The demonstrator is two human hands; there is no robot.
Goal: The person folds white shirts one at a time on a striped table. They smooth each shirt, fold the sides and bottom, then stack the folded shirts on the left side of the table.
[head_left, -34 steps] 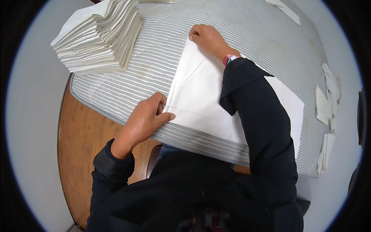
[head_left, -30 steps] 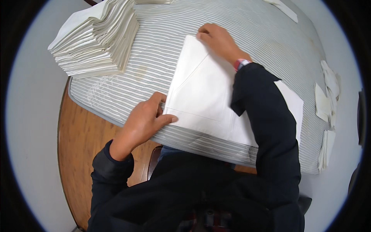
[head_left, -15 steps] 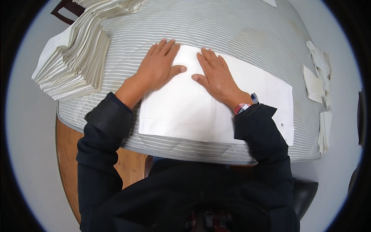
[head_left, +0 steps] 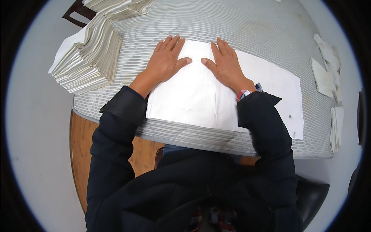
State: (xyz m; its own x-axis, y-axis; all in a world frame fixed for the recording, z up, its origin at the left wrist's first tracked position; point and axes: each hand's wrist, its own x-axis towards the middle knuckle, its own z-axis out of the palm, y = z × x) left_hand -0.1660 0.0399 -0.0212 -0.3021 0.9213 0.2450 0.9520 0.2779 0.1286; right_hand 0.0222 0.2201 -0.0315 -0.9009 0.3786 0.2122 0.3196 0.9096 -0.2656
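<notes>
A white cloth (head_left: 181, 96) lies spread in front of me, with a doubled panel on its left part. The panel's edge runs from near to far, just left of my right hand (head_left: 227, 63). My left hand (head_left: 167, 58) rests flat at the cloth's far left edge, fingers stretched out and thumb toward the middle. The right one lies flat on the cloth near its far edge, fingers also extended. Neither hand grips anything. Small dark marks show at the cloth's near right corner, beside my right sleeve.
The cloth rests on a striped padded table (head_left: 177, 133). A tall stack of folded cream cloths (head_left: 91, 58) stands at the left, with another stack (head_left: 119, 7) behind it. Loose cloth pieces (head_left: 326, 73) lie along the right edge. A dark chair (head_left: 79, 13) is at the far left.
My right hand has slid right across the cloth, so the gap between my hands is wider. My left hand keeps its place at the cloth's edge. The whole view has shifted slightly.
</notes>
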